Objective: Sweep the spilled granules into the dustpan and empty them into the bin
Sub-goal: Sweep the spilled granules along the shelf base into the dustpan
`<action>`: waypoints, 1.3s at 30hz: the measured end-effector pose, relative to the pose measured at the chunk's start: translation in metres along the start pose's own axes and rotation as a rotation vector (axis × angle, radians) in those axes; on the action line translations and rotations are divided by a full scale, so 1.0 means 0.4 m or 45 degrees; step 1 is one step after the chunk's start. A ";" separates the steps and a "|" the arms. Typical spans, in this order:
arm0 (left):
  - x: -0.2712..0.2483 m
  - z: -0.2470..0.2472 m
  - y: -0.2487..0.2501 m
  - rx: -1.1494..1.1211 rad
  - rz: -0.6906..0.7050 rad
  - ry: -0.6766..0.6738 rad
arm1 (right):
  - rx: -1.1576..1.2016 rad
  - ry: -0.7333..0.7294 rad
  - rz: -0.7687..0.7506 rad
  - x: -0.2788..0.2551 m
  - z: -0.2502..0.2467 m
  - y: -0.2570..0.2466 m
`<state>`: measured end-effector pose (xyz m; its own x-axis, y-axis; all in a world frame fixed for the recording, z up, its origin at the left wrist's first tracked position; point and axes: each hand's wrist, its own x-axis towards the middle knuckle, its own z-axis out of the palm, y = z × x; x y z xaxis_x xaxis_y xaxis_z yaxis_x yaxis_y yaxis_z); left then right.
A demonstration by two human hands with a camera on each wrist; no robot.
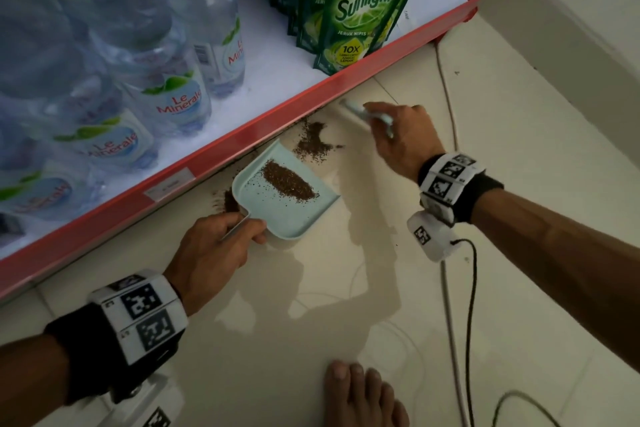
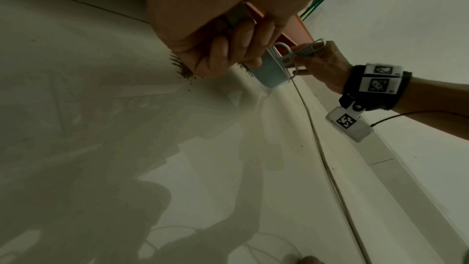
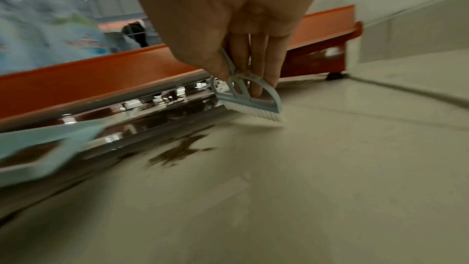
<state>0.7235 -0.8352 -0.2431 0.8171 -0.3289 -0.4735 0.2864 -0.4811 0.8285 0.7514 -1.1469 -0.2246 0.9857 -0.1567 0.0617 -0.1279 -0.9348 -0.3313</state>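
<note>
A pale blue dustpan [image 1: 304, 211] lies on the floor beside the red shelf edge, with a streak of brown granules [image 1: 289, 184] inside it. My left hand [image 1: 221, 246] grips its handle at the near corner. More spilled granules [image 1: 313, 142] lie on the tile just beyond the pan's open lip, and a small patch [image 1: 229, 201] sits by its left corner. My right hand [image 1: 398, 135] holds a small pale blue brush [image 3: 250, 103], bristles down on the tile past the spill. The dustpan [image 2: 270, 71] and brush [image 2: 302, 51] also show in the left wrist view. No bin is in view.
A low shelf with a red front edge [image 1: 214, 156] carries water bottles [image 1: 166, 94] and green Sunlight pouches [image 1: 360, 21]. Cables [image 1: 450, 288] run along the floor at the right. A bare foot [image 1: 360, 395] stands near the bottom. A wall [image 1: 554, 28] closes the right side.
</note>
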 end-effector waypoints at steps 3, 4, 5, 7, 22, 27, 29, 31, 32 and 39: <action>-0.011 -0.013 0.000 0.008 0.001 0.000 | -0.161 -0.049 0.294 0.046 -0.017 0.062; -0.015 -0.016 0.000 0.001 -0.004 -0.002 | -0.188 -0.095 0.365 0.049 -0.017 0.066; -0.019 -0.019 0.002 -0.011 -0.014 -0.001 | -0.192 -0.124 0.386 0.045 -0.013 0.058; -0.025 -0.023 0.002 -0.030 -0.039 0.006 | -0.141 -0.147 0.282 0.019 0.004 0.014; -0.047 -0.044 -0.015 -0.036 -0.078 0.038 | -0.301 -0.050 0.302 0.150 -0.024 0.047; -0.051 -0.044 -0.027 -0.047 -0.113 0.034 | -0.168 -0.085 0.343 0.165 0.044 0.021; -0.052 -0.044 -0.030 -0.049 -0.137 0.039 | -0.052 -0.087 0.130 0.138 0.070 -0.033; -0.055 -0.044 -0.033 -0.055 -0.156 0.033 | 0.077 -0.189 -0.140 0.099 0.084 -0.089; -0.057 -0.044 -0.034 -0.056 -0.162 0.030 | 0.120 -0.254 -0.248 0.078 0.086 -0.113; -0.069 -0.048 -0.040 -0.043 -0.185 -0.002 | 0.186 -0.043 -0.395 -0.002 0.049 -0.099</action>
<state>0.7062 -0.8028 -0.2374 0.7648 -0.2592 -0.5898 0.4185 -0.4962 0.7607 0.7578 -1.1035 -0.2299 0.9785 0.1411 0.1505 0.1935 -0.8804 -0.4330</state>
